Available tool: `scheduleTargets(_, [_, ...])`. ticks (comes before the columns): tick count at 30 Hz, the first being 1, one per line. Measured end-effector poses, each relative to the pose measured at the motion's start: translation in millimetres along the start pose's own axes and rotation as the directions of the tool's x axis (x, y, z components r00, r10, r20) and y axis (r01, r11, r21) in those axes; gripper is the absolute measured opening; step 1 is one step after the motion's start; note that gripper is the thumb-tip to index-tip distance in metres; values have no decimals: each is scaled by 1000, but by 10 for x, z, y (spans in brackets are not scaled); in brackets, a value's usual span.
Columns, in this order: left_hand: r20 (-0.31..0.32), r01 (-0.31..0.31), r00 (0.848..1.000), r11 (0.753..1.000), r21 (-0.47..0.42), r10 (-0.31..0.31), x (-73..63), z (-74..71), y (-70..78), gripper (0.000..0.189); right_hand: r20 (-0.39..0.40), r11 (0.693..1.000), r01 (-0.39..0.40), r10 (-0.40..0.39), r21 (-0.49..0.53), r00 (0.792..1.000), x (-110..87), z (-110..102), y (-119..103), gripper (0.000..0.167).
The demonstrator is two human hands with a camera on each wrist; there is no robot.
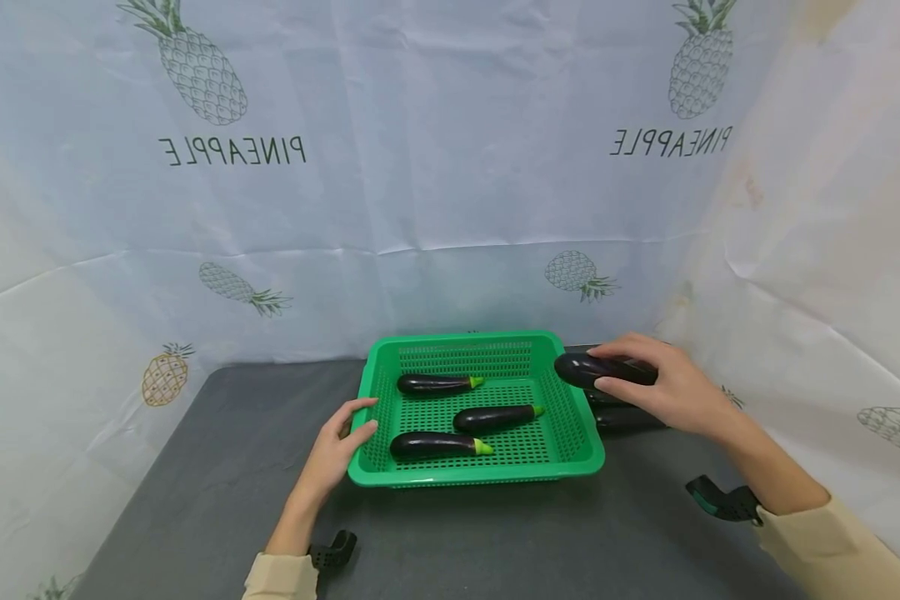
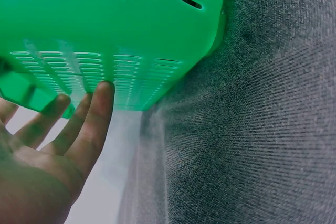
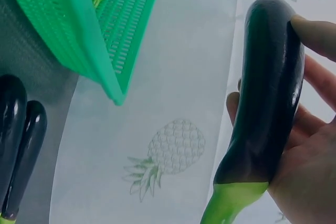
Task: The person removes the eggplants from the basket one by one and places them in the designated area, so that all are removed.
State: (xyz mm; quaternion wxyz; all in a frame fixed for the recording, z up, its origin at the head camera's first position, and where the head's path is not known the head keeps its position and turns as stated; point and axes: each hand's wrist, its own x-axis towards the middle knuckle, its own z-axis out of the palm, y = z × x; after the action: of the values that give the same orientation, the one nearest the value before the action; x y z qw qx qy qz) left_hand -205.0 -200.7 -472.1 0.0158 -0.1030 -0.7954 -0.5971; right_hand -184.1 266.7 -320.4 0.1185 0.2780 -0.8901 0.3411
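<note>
My right hand (image 1: 663, 379) holds a dark purple eggplant (image 3: 268, 98) between thumb and fingers, lifted at the right rim of the green basket (image 1: 476, 478). Its green stem end shows in the right wrist view. Three eggplants lie inside the basket: one at the back (image 1: 433, 384), one in the middle (image 1: 493, 418) and one at the front (image 1: 431, 446). At the basket's left side is my left hand (image 1: 332, 450), thumb and fingers spread along the rim. In the left wrist view its straight fingers (image 2: 97, 116) reach the slotted outer wall.
Right of the basket, more eggplants (image 3: 10, 140) lie side by side on the dark grey table (image 1: 270, 417), partly hidden under the right hand in the head view. A white pineapple-print cloth (image 1: 450, 167) hangs behind and at both sides.
</note>
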Motion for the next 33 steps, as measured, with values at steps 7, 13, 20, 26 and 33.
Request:
scheduleTargets(7, [5,-6,1000,1000,-16,6,2,5,3,45,-24,996,-68,66,-55,997,-147,-60,100,37])
scheduleTargets(13, [2,1,1000,1000,-15,-1,3,5,8,45,-7,995,-84,83,-55,996,-265,-78,248,37])
scheduleTargets(20, [-4,-9,1000,1000,2,9,-2,-3,-5,45,2,980,-177,178,-93,984,-382,-48,427,36])
scheduleTargets(26, [-7,-13,1000,1000,7,13,4,0,-18,45,15,973,-224,225,-61,974,-483,6,598,36])
scheduleTargets(33, [-4,-16,1000,1000,-1,16,10,-2,-15,44,54,962,-267,270,-62,961,-600,120,793,39])
